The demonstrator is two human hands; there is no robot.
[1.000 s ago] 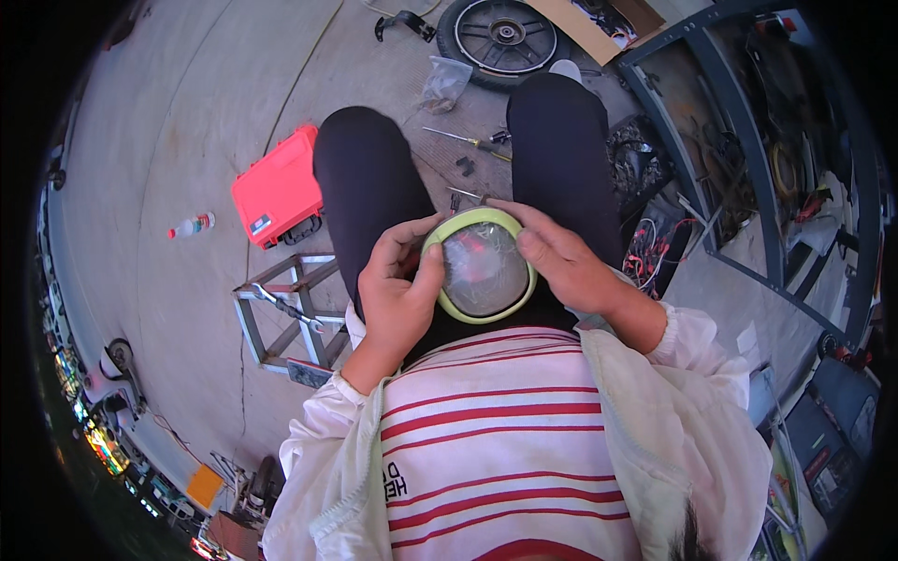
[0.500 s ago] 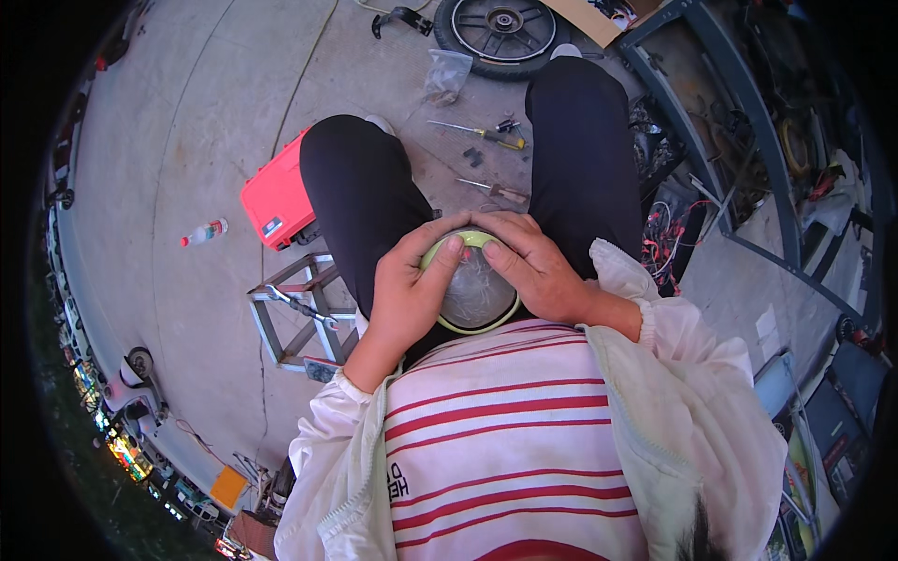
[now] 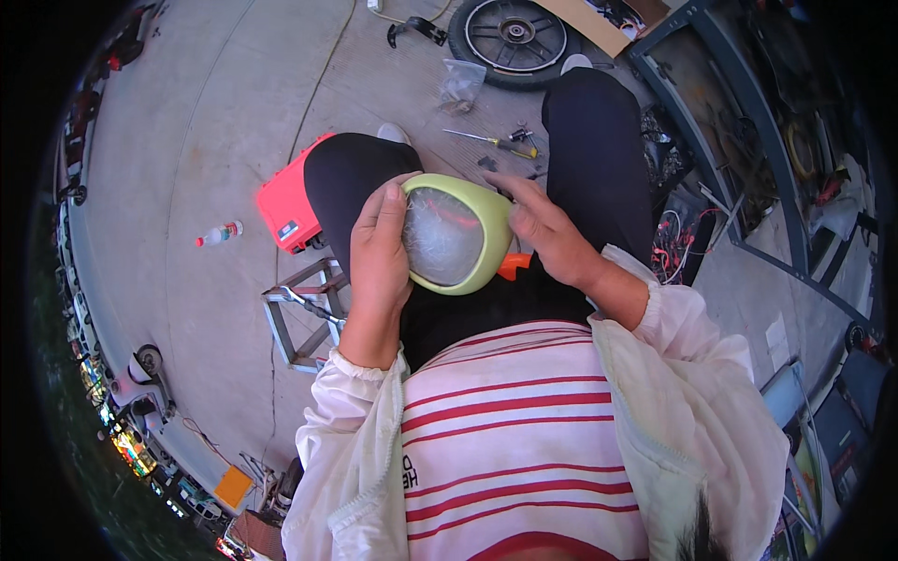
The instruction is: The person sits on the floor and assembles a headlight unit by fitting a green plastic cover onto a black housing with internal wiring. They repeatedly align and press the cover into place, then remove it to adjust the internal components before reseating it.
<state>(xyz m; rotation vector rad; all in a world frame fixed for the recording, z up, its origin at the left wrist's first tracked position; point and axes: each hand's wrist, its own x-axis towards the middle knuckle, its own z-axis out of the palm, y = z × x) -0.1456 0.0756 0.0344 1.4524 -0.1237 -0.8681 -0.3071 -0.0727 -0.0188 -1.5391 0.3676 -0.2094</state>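
Note:
A lamp-like part, probably a headlight (image 3: 442,241), has a rounded lime-green housing and a scuffed, see-through lens. It is tilted above my lap with the lens toward the left. My left hand (image 3: 379,248) grips its left rim, thumb at the lens edge and the other fingers partly hidden behind. On the other side, my right hand (image 3: 558,241) is open, fingers stretched out beside the housing. Whether its thumb touches the green shell I cannot tell. An orange piece (image 3: 514,266) shows below the housing at its right, over my dark trousers.
On the concrete floor lie a yellow-handled screwdriver (image 3: 510,145), a plastic bag (image 3: 461,86) and a spoked wheel (image 3: 515,33). Left stand a red case (image 3: 285,201), a bottle (image 3: 220,234) and a metal frame (image 3: 304,313) with a wrench. A dark rack (image 3: 748,122) stands right.
The headlight has turned from facing up to facing left and risen off my lap. My right hand has let go of its rim and opened; my left hand keeps hold.

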